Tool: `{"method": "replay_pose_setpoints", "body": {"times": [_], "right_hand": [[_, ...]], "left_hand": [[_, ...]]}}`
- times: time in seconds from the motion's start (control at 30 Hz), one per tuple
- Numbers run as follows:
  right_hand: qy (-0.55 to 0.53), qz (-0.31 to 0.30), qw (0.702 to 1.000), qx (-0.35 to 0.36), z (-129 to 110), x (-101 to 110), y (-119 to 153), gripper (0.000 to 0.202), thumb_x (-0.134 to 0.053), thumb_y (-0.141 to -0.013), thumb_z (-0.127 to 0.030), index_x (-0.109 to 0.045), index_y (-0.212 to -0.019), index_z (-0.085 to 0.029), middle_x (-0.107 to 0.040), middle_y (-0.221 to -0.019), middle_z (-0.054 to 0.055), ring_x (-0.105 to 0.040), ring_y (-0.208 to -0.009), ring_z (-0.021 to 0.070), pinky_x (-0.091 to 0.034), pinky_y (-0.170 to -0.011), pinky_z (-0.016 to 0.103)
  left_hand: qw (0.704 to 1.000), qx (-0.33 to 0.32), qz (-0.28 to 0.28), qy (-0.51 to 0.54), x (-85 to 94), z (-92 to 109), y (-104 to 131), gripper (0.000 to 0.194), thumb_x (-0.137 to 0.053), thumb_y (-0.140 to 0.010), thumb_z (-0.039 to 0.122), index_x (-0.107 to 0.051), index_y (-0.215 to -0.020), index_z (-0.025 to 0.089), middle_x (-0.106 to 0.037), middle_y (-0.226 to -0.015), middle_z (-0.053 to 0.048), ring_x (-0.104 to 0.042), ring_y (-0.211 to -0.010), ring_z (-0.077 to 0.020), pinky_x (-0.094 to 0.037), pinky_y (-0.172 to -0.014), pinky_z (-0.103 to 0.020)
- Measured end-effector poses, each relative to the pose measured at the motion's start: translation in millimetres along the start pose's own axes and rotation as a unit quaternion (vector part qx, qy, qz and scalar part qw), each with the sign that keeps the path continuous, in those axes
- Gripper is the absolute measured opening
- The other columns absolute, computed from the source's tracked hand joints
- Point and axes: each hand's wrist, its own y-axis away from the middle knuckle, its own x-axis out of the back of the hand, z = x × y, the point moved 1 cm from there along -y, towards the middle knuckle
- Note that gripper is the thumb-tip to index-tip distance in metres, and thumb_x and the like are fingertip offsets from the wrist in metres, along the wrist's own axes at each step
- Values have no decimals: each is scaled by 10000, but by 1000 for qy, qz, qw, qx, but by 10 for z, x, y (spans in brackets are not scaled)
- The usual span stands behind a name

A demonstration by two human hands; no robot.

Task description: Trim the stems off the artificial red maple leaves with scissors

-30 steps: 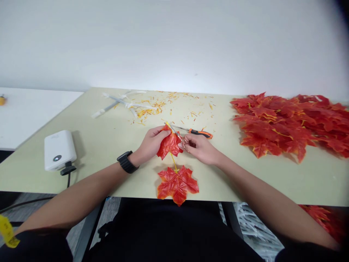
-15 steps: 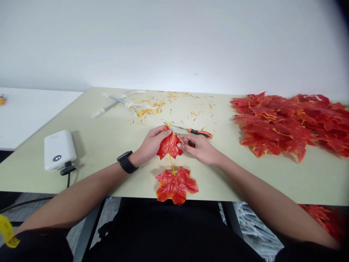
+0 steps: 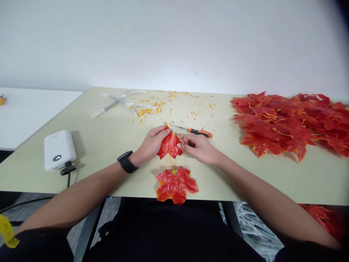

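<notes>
My left hand (image 3: pixel 153 142) pinches the upper part of a red artificial maple leaf (image 3: pixel 169 147), near the middle of the table. Small metallic scissors (image 3: pixel 183 141) are in my right hand (image 3: pixel 199 147), their blades pointing up and left at the leaf's top edge. From this leaf a thin yellow stem (image 3: pixel 171 163) runs down to a second red leaf (image 3: pixel 176 185), which lies at the table's front edge. Just beyond the hands is a screwdriver (image 3: pixel 200 132) with an orange and black handle.
Red leaves (image 3: pixel 278 123) are piled at the right. Yellow and orange scraps (image 3: pixel 148 112) lie scattered at the back, beside whitish plastic strips (image 3: pixel 117 100). A white power bank (image 3: pixel 60 150) with a cable stands at the left.
The scissor blades have closed slightly at the top of the held leaf. Both hands stay almost where they were.
</notes>
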Motion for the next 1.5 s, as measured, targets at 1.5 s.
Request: {"method": "replay_pose_setpoints", "body": {"times": [1.5], "right_hand": [[-24,-5,999,-25,6,-14,-1,411,-589,-950,-424,-374,-676,-205,-396,-647,-32,-341,-617,109,-271,-591,282]], "left_hand": [[1000,14,-1,4,8,-50,-22,231,-690,-874,376,-626,-758,187,-594,-700,13,-505,-600,-114,-402,-572,-241]]}}
